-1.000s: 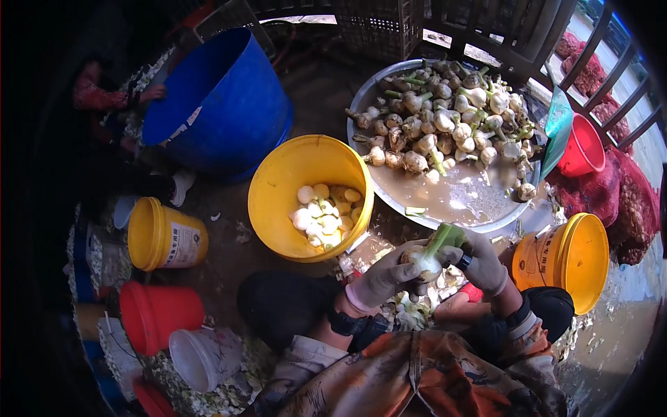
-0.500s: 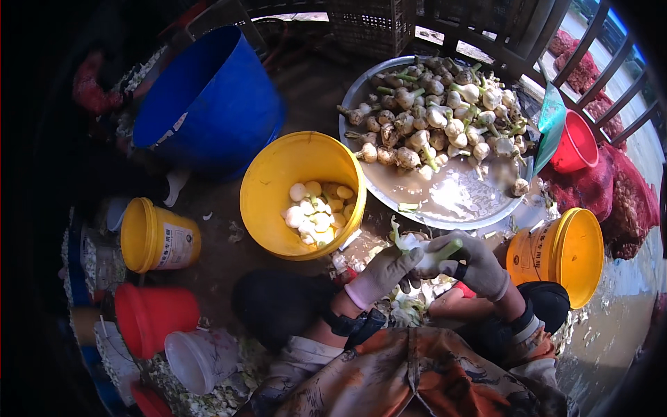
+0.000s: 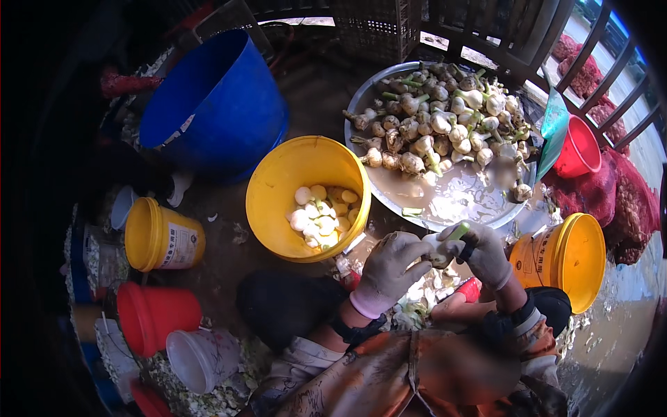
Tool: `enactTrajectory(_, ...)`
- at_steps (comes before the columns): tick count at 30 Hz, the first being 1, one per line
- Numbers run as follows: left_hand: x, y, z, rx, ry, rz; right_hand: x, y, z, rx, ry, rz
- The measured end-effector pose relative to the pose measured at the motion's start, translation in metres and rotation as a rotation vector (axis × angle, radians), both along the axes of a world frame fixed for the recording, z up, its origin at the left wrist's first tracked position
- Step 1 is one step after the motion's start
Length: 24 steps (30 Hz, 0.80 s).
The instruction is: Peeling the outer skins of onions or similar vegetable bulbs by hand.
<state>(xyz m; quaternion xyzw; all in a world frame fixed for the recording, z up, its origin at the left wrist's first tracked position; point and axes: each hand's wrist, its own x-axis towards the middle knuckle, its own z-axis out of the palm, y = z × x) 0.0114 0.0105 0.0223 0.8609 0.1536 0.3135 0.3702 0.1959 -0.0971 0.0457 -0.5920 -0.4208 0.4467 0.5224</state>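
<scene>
A garlic bulb (image 3: 438, 254) with a cut green stem is held between my gloved hands, just in front of the metal basin. My right hand (image 3: 488, 258) is closed around its stem side, and a small dark thing shows at the fingers, too small to name. My left hand (image 3: 392, 270), in a pale glove with a pink cuff, pinches the bulb from the other side with thumb and fingers. The wide metal basin (image 3: 375, 187) holds a heap of unpeeled garlic bulbs (image 3: 445, 115). Peeled white garlic (image 3: 321, 217) lies inside the yellow bucket (image 3: 267, 184) left of my hands.
A large blue tub (image 3: 236, 111) stands at the far left. Yellow (image 3: 146, 236), red (image 3: 160, 313) and white buckets (image 3: 198, 358) line the left side. Another yellow bucket (image 3: 556, 254), a red bucket (image 3: 577, 146) and mesh sacks (image 3: 629, 201) are at right. Garlic peelings (image 3: 417, 299) lie below my hands.
My left hand was pulling a strip of pale peel beside the stem; now that strip is gone and the hand grips the rounder bulb. The view has shifted slightly.
</scene>
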Motion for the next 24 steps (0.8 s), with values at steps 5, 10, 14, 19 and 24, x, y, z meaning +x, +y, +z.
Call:
enactTrajectory(5,0.001,0.0,-0.003,-0.032,0.041,-0.02,-0.007,0.0,-0.01,0.006,-0.107,-0.022)
enactTrajectory(10,0.004,-0.026,-0.01,0.244,0.181,0.001,-0.006,0.0,-0.019,-0.183,0.22,-0.356)
enactTrajectory(14,-0.002,-0.019,-0.039,0.202,1.222,-0.225,0.002,0.004,-0.014,-0.242,0.581,-0.388)
enactTrajectory(19,-0.001,-0.008,-0.031,-0.455,0.761,-0.019,0.012,0.0,-0.028,-0.299,0.808,-0.385)
enactTrajectory(24,0.006,-0.005,-0.015,-0.99,0.318,-0.067,0.019,0.0,-0.033,-0.161,0.435,0.011)
